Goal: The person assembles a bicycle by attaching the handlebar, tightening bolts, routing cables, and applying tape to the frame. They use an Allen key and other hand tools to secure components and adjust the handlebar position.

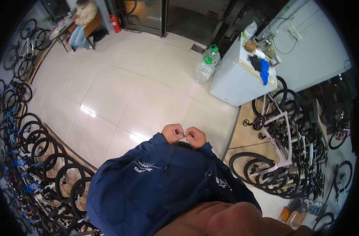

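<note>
My left hand (172,133) and my right hand (196,138) are close together in front of my body, above the tiled floor. Both have their fingers curled and pinched, and the fingertips nearly meet. A tiny pale thing (184,135) shows between them, too small to name. The rest of it, if there is more, is hidden by my fingers. Dark blue jacket sleeves (148,146) cover my forearms down to the wrists.
Rows of bicycles (49,161) line the left, and more (280,145) stand at right. A white cabinet (230,80) has a blue cloth (264,71) on top, with clear bottles (205,70) beside it. Far left, a person (84,19) sits near a fire extinguisher (115,23).
</note>
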Demonstrator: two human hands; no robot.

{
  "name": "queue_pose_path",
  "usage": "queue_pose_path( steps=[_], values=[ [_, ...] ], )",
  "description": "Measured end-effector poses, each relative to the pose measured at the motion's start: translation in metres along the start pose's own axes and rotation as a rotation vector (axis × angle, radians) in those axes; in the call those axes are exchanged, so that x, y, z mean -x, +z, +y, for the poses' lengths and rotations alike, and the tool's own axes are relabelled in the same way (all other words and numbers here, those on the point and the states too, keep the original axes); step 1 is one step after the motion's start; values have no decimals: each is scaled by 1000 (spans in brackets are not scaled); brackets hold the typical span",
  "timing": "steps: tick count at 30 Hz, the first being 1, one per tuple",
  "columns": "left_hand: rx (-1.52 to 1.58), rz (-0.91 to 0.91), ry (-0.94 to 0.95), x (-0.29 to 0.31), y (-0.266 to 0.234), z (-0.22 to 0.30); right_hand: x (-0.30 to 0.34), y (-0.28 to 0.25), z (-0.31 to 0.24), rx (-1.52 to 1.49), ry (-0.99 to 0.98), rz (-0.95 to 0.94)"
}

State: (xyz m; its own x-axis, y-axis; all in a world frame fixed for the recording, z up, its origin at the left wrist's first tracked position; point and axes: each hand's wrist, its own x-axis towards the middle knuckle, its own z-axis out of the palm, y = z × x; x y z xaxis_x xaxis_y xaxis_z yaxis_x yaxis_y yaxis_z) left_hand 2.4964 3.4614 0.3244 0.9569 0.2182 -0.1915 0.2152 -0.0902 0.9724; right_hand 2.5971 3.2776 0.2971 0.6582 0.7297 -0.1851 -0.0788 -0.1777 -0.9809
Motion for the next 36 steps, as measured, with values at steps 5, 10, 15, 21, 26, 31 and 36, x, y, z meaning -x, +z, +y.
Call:
queue_pose_path(
  steps=[5,10,15,21,26,31,36],
  values=[
    [11,0,-36,3,1,-5,4,-3,8,-45,46,-16],
    [-14,-1,-66,4,2,-6,8,0,8,51,30,22],
    [-48,-18,-83,2,2,-12,12,0,7,85,66,29],
    [64,-76,-89,-1,5,-25,13,1,3,97,49,103],
    [106,-194,-148,-1,5,-31,14,-3,-4,55,13,184],
    [221,-194,-123,-3,6,-31,15,-5,-8,109,-12,195],
    [287,-90,-90,-4,13,-29,13,-5,-7,-36,-43,173]
  ],
)
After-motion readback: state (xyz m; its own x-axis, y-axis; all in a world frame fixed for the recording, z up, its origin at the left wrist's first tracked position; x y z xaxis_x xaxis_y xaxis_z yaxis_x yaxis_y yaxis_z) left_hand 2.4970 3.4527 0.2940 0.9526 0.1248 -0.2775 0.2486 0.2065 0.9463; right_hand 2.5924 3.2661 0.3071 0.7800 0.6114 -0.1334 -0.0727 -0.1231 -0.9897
